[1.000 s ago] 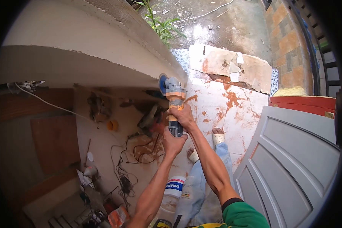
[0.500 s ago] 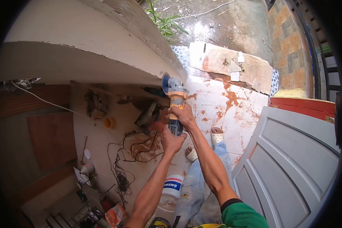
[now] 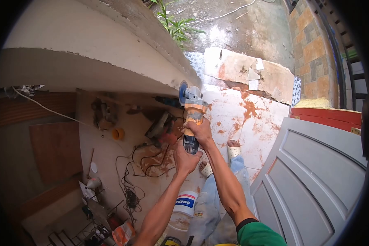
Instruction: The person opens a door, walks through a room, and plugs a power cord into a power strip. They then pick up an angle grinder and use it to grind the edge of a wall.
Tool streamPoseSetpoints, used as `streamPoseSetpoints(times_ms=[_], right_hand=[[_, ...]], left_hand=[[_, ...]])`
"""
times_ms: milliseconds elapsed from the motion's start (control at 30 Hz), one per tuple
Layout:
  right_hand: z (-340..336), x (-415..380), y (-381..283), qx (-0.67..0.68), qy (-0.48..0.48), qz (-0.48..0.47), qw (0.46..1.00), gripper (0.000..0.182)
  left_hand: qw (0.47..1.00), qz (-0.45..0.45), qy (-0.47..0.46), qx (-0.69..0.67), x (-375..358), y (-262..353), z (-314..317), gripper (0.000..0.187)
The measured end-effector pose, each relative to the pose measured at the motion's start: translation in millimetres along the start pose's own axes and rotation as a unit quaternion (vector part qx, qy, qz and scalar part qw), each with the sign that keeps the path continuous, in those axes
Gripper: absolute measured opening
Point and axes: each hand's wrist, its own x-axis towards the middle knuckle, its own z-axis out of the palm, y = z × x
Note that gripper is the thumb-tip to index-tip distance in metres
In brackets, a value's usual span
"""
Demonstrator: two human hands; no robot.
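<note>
- My hands both grip: right hand (image 3: 200, 130) around the orange-and-grey angle grinder (image 3: 195, 107), left hand (image 3: 187, 158) on its black rear.
- Round blue disc (image 3: 182, 93) at beige plaster wall (image 3: 98, 30); contact unclear.
- Risk (judged): tilted disc snags wall edge, kicks or gouges.
- Versus earlier: grinder slightly lower, righter in view; grip unchanged.

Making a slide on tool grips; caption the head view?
Head view: both hands hold an orange angle grinder, its disc at the wall edge.
</note>
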Motion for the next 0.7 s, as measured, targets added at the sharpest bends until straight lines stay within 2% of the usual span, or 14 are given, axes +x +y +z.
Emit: streamPoseSetpoints(times_ms=[100,233,300,533,600,700], right_hand=[[15.6,-14.5,-24.1,-0.095,-0.027,-0.052,0.994,0.027],[26.8,-19.3,-40.2,-0.119,-0.051,-0.068,0.989,0.028],[27.1,-17.6,-39.0,-0.13,-0.022,-0.066,0.989,0.025],[18.1,-1.5,-15.6,-0.106,-0.007,-0.048,0.993,0.022],[13.4,3.7,-10.0,-0.092,-0.028,-0.006,0.995,0.027],[7.7,11.9,-1.4,-0.061,-0.031,0.007,0.998,0.025]], left_hand=[[0.996,-0.032,0.033,-0.077,-11.5,16.3,-11.6,0.043],[0.996,-0.035,0.029,-0.074,-13.8,29.6,-23.3,0.044],[0.996,-0.042,0.014,-0.073,-12.1,30.0,-23.5,0.046],[0.997,-0.052,0.015,-0.051,-5.3,17.3,-15.9,0.046],[0.997,-0.066,0.009,-0.035,-2.2,12.0,-11.5,0.047],[0.996,-0.082,-0.01,-0.044,3.3,8.5,-5.8,0.047]])
